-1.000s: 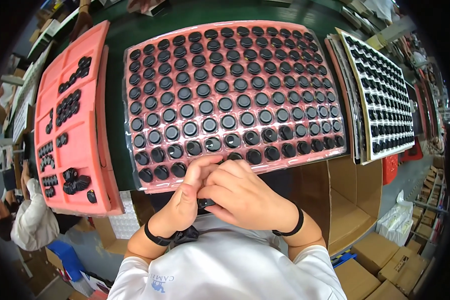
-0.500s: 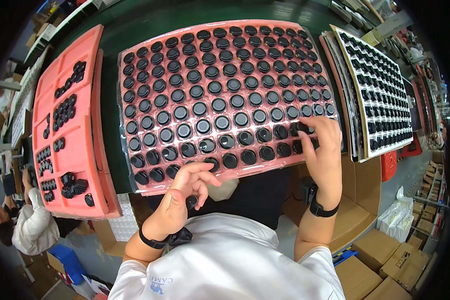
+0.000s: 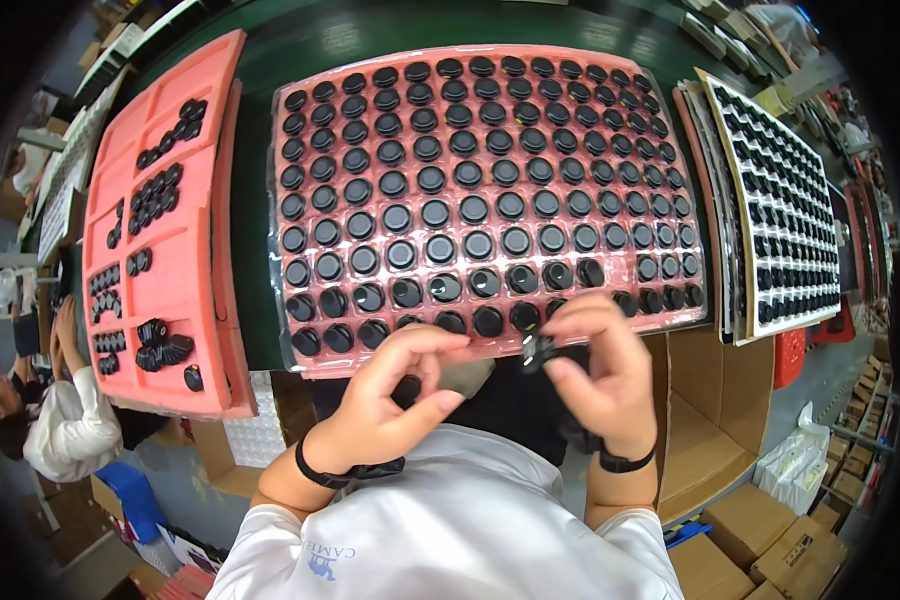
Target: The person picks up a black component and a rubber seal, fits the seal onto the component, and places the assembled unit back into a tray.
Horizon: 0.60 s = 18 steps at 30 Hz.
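A wide clear plastic tray over pink backing (image 3: 490, 357) lies before me, its pockets filled with rows of small round black lens-like parts (image 3: 435, 213). Just over its near edge, my right hand (image 3: 605, 375) pinches one black lens-like part (image 3: 536, 350) between thumb and fingertips; a shiny face of it shows. My left hand (image 3: 385, 395) is to its left, fingers curled round another black lens-like part (image 3: 406, 391) held against the palm. The left thumb and forefinger point toward the right hand without touching it.
A pink foam tray (image 3: 160, 262) with groups of black parts stands at the left. On the right, a white tray of black parts (image 3: 775, 210) lies on a stack. Open cardboard boxes (image 3: 715, 420) stand below the table. Another person (image 3: 75, 415) works at far left.
My right hand has lifted a black part out of the tray's right side and brought it left and nearer to me. My left hand has moved slightly right, thumb and forefinger nearer together.
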Each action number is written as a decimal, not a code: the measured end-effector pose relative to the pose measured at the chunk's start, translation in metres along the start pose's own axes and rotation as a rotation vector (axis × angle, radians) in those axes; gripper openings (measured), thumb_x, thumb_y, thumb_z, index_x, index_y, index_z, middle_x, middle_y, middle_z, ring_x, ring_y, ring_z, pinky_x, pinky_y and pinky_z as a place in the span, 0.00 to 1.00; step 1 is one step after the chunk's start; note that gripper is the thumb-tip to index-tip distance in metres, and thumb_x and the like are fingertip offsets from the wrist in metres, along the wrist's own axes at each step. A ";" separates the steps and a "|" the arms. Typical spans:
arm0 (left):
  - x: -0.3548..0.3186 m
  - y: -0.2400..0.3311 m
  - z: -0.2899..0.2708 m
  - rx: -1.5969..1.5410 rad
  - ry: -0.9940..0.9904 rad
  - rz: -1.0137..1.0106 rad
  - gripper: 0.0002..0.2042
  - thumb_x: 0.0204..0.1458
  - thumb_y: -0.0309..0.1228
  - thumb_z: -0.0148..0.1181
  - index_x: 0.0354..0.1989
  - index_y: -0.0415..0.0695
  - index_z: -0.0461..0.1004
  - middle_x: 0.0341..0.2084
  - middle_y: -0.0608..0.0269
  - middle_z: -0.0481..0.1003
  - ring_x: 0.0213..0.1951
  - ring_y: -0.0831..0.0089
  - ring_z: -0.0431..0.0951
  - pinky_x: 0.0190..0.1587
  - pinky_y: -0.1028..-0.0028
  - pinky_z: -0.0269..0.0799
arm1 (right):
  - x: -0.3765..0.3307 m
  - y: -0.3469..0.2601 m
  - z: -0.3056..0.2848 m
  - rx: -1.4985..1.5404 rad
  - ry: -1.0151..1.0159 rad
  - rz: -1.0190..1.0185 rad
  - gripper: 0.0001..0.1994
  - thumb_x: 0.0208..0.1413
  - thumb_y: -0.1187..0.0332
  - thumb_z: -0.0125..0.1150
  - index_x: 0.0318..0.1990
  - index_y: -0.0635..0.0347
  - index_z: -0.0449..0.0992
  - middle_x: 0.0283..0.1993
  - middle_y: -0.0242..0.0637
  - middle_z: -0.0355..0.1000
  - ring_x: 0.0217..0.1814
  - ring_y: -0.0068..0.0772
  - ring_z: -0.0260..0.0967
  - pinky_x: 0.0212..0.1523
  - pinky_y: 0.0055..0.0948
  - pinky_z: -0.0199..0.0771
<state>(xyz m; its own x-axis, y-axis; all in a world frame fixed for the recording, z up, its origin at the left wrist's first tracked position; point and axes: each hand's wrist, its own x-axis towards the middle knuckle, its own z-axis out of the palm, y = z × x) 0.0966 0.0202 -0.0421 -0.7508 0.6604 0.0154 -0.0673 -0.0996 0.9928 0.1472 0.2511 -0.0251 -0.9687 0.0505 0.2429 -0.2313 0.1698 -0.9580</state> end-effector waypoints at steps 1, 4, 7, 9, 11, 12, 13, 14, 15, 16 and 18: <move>0.002 0.002 0.003 0.073 0.003 0.050 0.23 0.50 0.28 0.60 0.53 0.35 0.62 0.43 0.56 0.70 0.27 0.80 0.64 0.35 0.79 0.64 | -0.001 0.000 0.009 0.009 -0.009 -0.001 0.15 0.43 0.79 0.62 0.42 0.64 0.72 0.38 0.38 0.67 0.37 0.28 0.67 0.38 0.26 0.68; 0.003 0.006 0.002 0.191 0.018 0.138 0.24 0.46 0.25 0.63 0.52 0.35 0.64 0.43 0.55 0.71 0.26 0.80 0.64 0.36 0.79 0.64 | -0.002 0.003 0.029 0.102 -0.163 0.022 0.13 0.47 0.76 0.60 0.42 0.67 0.69 0.41 0.41 0.66 0.41 0.31 0.64 0.45 0.27 0.64; 0.002 0.008 -0.002 0.271 0.025 0.218 0.24 0.44 0.24 0.65 0.51 0.35 0.65 0.43 0.55 0.71 0.26 0.80 0.64 0.36 0.79 0.65 | -0.001 0.005 0.041 0.128 -0.162 -0.032 0.14 0.46 0.78 0.61 0.42 0.68 0.69 0.41 0.42 0.66 0.41 0.30 0.64 0.45 0.27 0.64; 0.002 0.009 -0.006 0.319 0.044 0.267 0.22 0.44 0.22 0.64 0.50 0.36 0.67 0.41 0.58 0.72 0.25 0.81 0.64 0.32 0.80 0.65 | 0.002 0.005 0.045 0.134 -0.168 -0.036 0.13 0.47 0.76 0.60 0.42 0.68 0.69 0.41 0.42 0.67 0.40 0.30 0.64 0.45 0.27 0.64; 0.000 0.010 -0.006 0.342 0.054 0.291 0.22 0.45 0.21 0.63 0.50 0.36 0.67 0.41 0.59 0.72 0.24 0.81 0.64 0.31 0.80 0.65 | 0.005 0.006 0.048 0.139 -0.170 -0.045 0.13 0.50 0.73 0.59 0.43 0.68 0.68 0.40 0.41 0.67 0.39 0.29 0.64 0.44 0.27 0.64; -0.001 0.011 -0.006 0.117 0.089 0.149 0.21 0.46 0.26 0.64 0.49 0.36 0.68 0.39 0.58 0.72 0.25 0.81 0.65 0.31 0.81 0.65 | 0.005 0.006 0.050 0.139 -0.171 -0.044 0.13 0.50 0.73 0.59 0.43 0.68 0.68 0.40 0.41 0.67 0.39 0.29 0.64 0.44 0.27 0.64; -0.002 0.011 -0.005 -0.108 0.120 0.008 0.20 0.47 0.30 0.65 0.48 0.35 0.68 0.38 0.58 0.73 0.25 0.81 0.65 0.30 0.82 0.65 | 0.004 0.007 0.051 0.389 -0.141 0.101 0.13 0.51 0.72 0.58 0.43 0.68 0.68 0.39 0.41 0.67 0.39 0.29 0.64 0.43 0.26 0.64; -0.002 0.011 -0.004 -0.333 0.149 -0.135 0.21 0.48 0.34 0.65 0.47 0.35 0.69 0.37 0.57 0.74 0.26 0.81 0.66 0.30 0.83 0.64 | 0.003 0.008 0.053 0.639 -0.108 0.248 0.13 0.53 0.70 0.58 0.43 0.68 0.68 0.39 0.40 0.67 0.38 0.28 0.64 0.43 0.26 0.64; -0.002 0.011 -0.006 -0.334 0.148 -0.135 0.21 0.48 0.34 0.65 0.47 0.35 0.69 0.37 0.57 0.74 0.26 0.81 0.66 0.30 0.83 0.64 | 0.002 0.009 0.054 0.887 -0.072 0.394 0.13 0.54 0.68 0.57 0.43 0.68 0.68 0.38 0.40 0.68 0.38 0.28 0.64 0.42 0.26 0.64; 0.000 0.010 -0.008 -0.413 0.125 -0.161 0.22 0.49 0.36 0.65 0.46 0.35 0.69 0.36 0.58 0.74 0.27 0.81 0.67 0.30 0.83 0.64 | 0.002 0.010 0.056 0.886 -0.071 0.394 0.13 0.54 0.68 0.57 0.43 0.68 0.68 0.38 0.40 0.68 0.38 0.28 0.64 0.42 0.26 0.64; 0.001 0.008 -0.013 -0.570 0.080 -0.213 0.23 0.49 0.39 0.65 0.46 0.35 0.69 0.35 0.59 0.74 0.28 0.81 0.69 0.29 0.84 0.64 | 0.004 0.015 0.058 0.991 -0.074 0.430 0.15 0.56 0.64 0.55 0.43 0.68 0.68 0.36 0.38 0.67 0.37 0.27 0.64 0.41 0.26 0.64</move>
<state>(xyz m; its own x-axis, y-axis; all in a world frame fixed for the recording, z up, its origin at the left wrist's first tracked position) 0.0868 0.0105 -0.0358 -0.7274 0.6540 -0.2077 -0.5461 -0.3685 0.7523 0.1348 0.1969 -0.0468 -0.9814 -0.1491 -0.1210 0.1917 -0.7209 -0.6660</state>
